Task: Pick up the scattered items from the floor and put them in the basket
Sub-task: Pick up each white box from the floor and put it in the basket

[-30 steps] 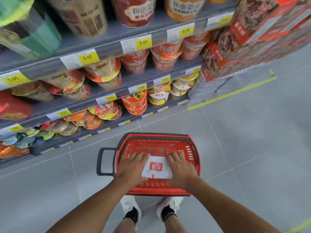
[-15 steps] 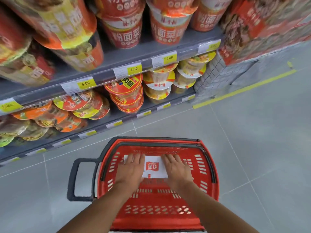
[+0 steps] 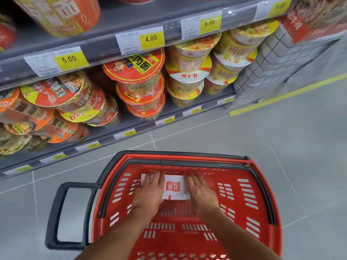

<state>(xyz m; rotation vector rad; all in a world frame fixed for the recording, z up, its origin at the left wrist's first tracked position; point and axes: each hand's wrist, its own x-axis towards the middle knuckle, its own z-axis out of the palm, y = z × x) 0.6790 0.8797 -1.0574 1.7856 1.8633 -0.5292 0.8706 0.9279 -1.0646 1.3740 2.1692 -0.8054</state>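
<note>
Pressing fingers: left hand and right hand lie flat with fingers straight, curled round nothing, one on each end of the white packet.
Packet: red-labelled, inside the red basket, near its far wall.
Basket: on the grey floor, black handle at its left.
Shelf: noodle cups beyond.

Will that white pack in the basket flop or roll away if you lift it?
Probably not floppy: the white pack shows straight edges between the left hand and right hand. It looks flat, so it likely won't roll.
</note>
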